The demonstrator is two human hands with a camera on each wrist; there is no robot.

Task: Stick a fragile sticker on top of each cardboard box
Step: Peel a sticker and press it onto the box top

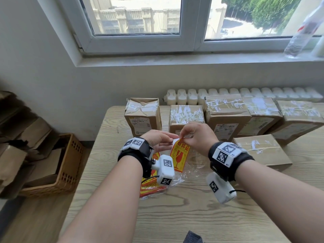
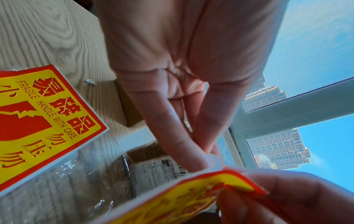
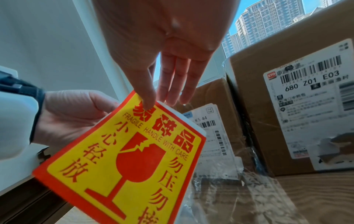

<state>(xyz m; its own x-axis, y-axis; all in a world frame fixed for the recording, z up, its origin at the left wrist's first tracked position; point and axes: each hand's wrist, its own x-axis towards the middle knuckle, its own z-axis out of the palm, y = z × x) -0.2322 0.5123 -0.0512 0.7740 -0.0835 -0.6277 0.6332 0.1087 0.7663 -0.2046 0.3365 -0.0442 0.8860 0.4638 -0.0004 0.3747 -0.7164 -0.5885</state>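
Two hands meet above the middle of the wooden worktop (image 1: 175,216), both on one fragile sticker (image 1: 179,157) held in the air. The sticker is yellow with a red border, a broken-glass symbol and the words "FRAGILE HANDLE WITH CARE"; it hangs tilted, its top edge between the hands. The right hand (image 1: 196,137) pinches the sticker's upper corner between thumb and forefinger, its other fingers (image 3: 178,84) straight and close together beside that corner. A strip of white backing paper (image 3: 184,118) shows along the sticker's top edge where that corner is lifted. The left hand (image 1: 157,139) holds the same top edge from the other side, finger pressed against thumb; whether it grips the backing alone or the whole sheet I cannot tell, as the left wrist view is blurred there.

Below the hands, a stack of further stickers (image 1: 150,186) lies on the worktop, partly inside a crumpled clear plastic wrapper (image 1: 192,165).

Six cardboard boxes stand on the worktop beyond the hands, all sealed with clear tape. Five form a row at the far edge: a tall box (image 1: 142,114) at the left, then a lower box (image 1: 186,116), and three more to the right (image 1: 226,114), (image 1: 261,113), (image 1: 298,118). A flat box (image 1: 261,151) lies nearer, just right of the right wrist. None of the box tops in view carries a sticker.

A brown basket (image 1: 61,165) with flattened cardboard sits on the floor to the left.
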